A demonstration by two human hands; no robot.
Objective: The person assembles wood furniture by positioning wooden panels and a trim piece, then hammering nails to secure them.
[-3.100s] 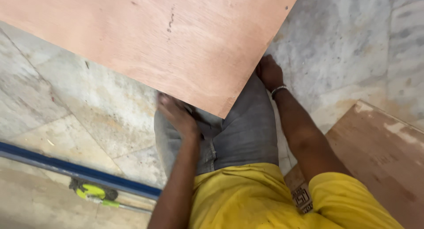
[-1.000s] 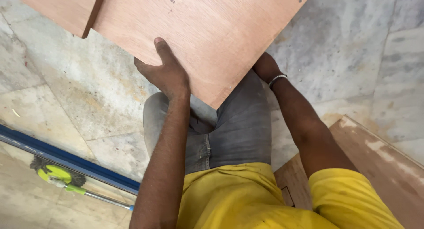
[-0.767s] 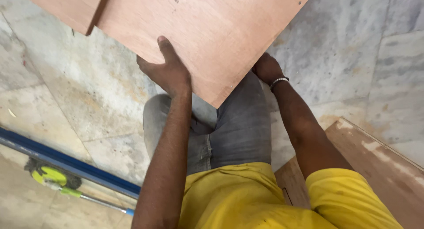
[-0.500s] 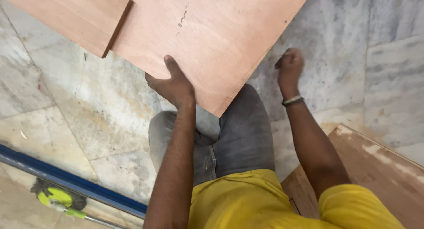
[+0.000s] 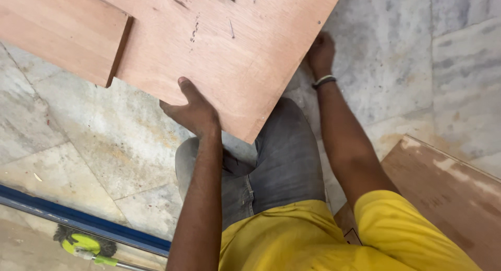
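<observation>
Plywood sheet (image 5: 229, 46) lies raised over the marble floor (image 5: 88, 140) and the person's knee, a narrower board (image 5: 57, 33) beneath its far side. Left hand (image 5: 194, 110) clamps the near edge, thumb on top; right hand (image 5: 320, 54) sits at the right edge, grip hidden, cannot tell. Positioning looks unfinished.

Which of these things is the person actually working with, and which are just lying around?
In hand:
- large plywood sheet, left hand gripping its near edge
- right hand at the sheet's right edge

Lying about:
- smaller board on the sheet
- second plywood sheet on the floor
- blue rail
- green-handled tool
</observation>
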